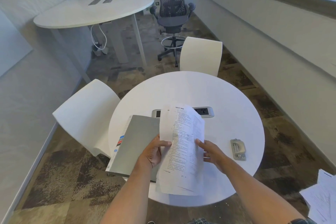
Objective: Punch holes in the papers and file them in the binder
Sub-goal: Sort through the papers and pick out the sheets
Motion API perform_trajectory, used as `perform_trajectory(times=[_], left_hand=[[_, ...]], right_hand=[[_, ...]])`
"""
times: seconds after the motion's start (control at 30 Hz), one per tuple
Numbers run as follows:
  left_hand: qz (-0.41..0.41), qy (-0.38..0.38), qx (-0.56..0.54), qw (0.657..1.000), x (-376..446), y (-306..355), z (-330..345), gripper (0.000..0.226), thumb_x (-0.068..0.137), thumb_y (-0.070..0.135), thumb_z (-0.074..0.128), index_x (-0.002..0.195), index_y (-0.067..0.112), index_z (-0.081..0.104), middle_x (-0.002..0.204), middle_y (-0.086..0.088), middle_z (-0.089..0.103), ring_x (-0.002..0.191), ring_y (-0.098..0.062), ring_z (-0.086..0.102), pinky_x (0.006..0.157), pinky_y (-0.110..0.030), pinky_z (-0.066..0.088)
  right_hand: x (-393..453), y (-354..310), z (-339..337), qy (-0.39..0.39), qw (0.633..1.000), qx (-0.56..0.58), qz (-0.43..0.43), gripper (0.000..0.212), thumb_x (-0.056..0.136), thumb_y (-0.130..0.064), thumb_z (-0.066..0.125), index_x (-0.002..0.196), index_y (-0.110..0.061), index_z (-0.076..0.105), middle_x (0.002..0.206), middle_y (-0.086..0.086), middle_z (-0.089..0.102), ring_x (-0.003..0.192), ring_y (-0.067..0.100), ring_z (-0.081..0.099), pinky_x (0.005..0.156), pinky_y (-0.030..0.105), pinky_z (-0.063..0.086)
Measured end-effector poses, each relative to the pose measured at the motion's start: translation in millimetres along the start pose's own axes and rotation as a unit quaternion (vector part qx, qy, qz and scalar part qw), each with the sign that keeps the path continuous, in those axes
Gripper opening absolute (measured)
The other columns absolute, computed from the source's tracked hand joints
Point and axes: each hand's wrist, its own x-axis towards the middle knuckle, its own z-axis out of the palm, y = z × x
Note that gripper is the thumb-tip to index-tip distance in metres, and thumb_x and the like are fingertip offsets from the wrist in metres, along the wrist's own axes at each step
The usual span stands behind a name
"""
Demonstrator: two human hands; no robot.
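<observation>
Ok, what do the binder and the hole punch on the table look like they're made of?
Binder: grey, matte board or plastic-covered card, judging by its flat, stiff, glare-free cover.
Hole punch: probably metal base with a beige painted or plastic lever; a shiny strip on top suggests metal, but it is too small to be sure.

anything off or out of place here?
Binder overhangs the round table's near-left edge, closed. More papers lie in a loose, skewed pile at far right, off the table. Hole punch untouched.
</observation>
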Motion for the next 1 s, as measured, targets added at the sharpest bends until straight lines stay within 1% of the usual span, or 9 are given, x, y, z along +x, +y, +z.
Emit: perform_trajectory(times=[0.07, 0.13, 0.2, 0.27, 0.4, 0.53, 0.7, 0.87, 1.0], left_hand=[[-0.004, -0.004, -0.007, 1.000, 0, 1, 1, 0.052, 0.075, -0.003, 0.067, 0.126, 0.008, 0.067, 0.122, -0.018, 0.070, 0.110, -0.034, 0.067, 0.095, -0.046, 0.056], [-0.006, 0.005, -0.009, 1.000, 0, 1, 2, 0.052, 0.076, 0.000, 0.067, 0.128, 0.007, 0.066, 0.125, -0.020, 0.069, 0.113, -0.037, 0.066, 0.099, -0.050, 0.053], [-0.012, 0.022, -0.013, 1.000, -1, 2, 2, 0.051, 0.082, 0.007, 0.071, 0.133, 0.003, 0.064, 0.131, -0.022, 0.067, 0.119, -0.041, 0.065, 0.103, -0.053, 0.051], [-0.020, 0.041, -0.003, 0.999, 0, 3, 3, 0.051, 0.085, 0.014, 0.075, 0.133, 0.003, 0.064, 0.130, -0.020, 0.068, 0.121, -0.040, 0.065, 0.103, -0.049, 0.053], [-0.008, 0.061, 0.076, 0.995, 9, 3, 15, 0.050, 0.082, 0.005, 0.082, 0.130, 0.002, 0.067, 0.126, -0.016, 0.072, 0.118, -0.034, 0.068, 0.105, -0.048, 0.053], [0.016, 0.117, 0.122, 0.985, 15, 7, 22, 0.047, 0.073, 0.006, 0.089, 0.118, 0.005, 0.074, 0.116, -0.014, 0.076, 0.110, -0.031, 0.072, 0.101, -0.045, 0.056], [0.063, 0.133, 0.148, 0.978, 15, 6, 26, 0.050, 0.069, -0.001, 0.089, 0.116, 0.005, 0.075, 0.111, -0.008, 0.079, 0.109, -0.025, 0.073, 0.099, -0.038, 0.055], [0.078, 0.128, 0.145, 0.978, 13, 0, 27, 0.061, 0.058, 0.005, 0.094, 0.116, 0.004, 0.075, 0.114, -0.007, 0.078, 0.106, -0.020, 0.073, 0.091, -0.033, 0.059], [0.065, 0.143, 0.153, 0.976, 9, -13, 24, 0.047, 0.064, -0.003, 0.092, 0.108, 0.008, 0.078, 0.107, -0.008, 0.079, 0.097, -0.019, 0.075, 0.077, -0.026, 0.060]], right_hand=[[2, -5, 2, -0.005, 0.998, 0.043, -0.046, 0.067, 0.071, -0.061, 0.086, 0.124, -0.023, 0.071, 0.122, 0.000, 0.077, 0.110, 0.024, 0.075, 0.098, 0.046, 0.058], [3, -9, 0, 0.031, 0.989, 0.113, -0.091, 0.063, 0.062, -0.043, 0.097, 0.116, -0.016, 0.077, 0.120, 0.011, 0.077, 0.107, 0.031, 0.075, 0.088, 0.045, 0.062], [1, -15, -4, 0.055, 0.976, 0.170, -0.123, 0.052, 0.063, -0.022, 0.097, 0.110, -0.012, 0.079, 0.118, 0.019, 0.076, 0.103, 0.037, 0.076, 0.079, 0.043, 0.064], [-1, -20, -8, 0.042, 0.973, 0.183, -0.137, 0.051, 0.067, -0.011, 0.091, 0.116, -0.007, 0.075, 0.120, 0.021, 0.075, 0.106, 0.040, 0.074, 0.085, 0.049, 0.063], [-4, -30, -7, -0.013, 0.985, 0.120, -0.126, 0.056, 0.069, -0.009, 0.089, 0.122, -0.003, 0.072, 0.122, 0.019, 0.074, 0.113, 0.039, 0.071, 0.099, 0.054, 0.057], [-8, -35, -11, 0.004, 0.988, 0.026, -0.150, 0.050, 0.066, -0.011, 0.092, 0.114, -0.008, 0.077, 0.115, 0.011, 0.078, 0.108, 0.029, 0.075, 0.088, 0.039, 0.062], [-14, -37, -17, 0.051, 0.982, 0.004, -0.179, 0.040, 0.060, -0.009, 0.094, 0.097, -0.019, 0.082, 0.104, 0.005, 0.081, 0.097, 0.020, 0.077, 0.074, 0.029, 0.063], [-17, -41, -17, 0.063, 0.978, -0.023, -0.198, 0.038, 0.066, -0.009, 0.093, 0.100, -0.016, 0.079, 0.104, 0.005, 0.080, 0.096, 0.020, 0.075, 0.083, 0.037, 0.064], [-14, -22, -19, 0.073, 0.982, -0.020, -0.174, 0.035, 0.072, 0.005, 0.090, 0.099, -0.015, 0.078, 0.101, 0.005, 0.081, 0.098, 0.024, 0.075, 0.086, 0.039, 0.064]])
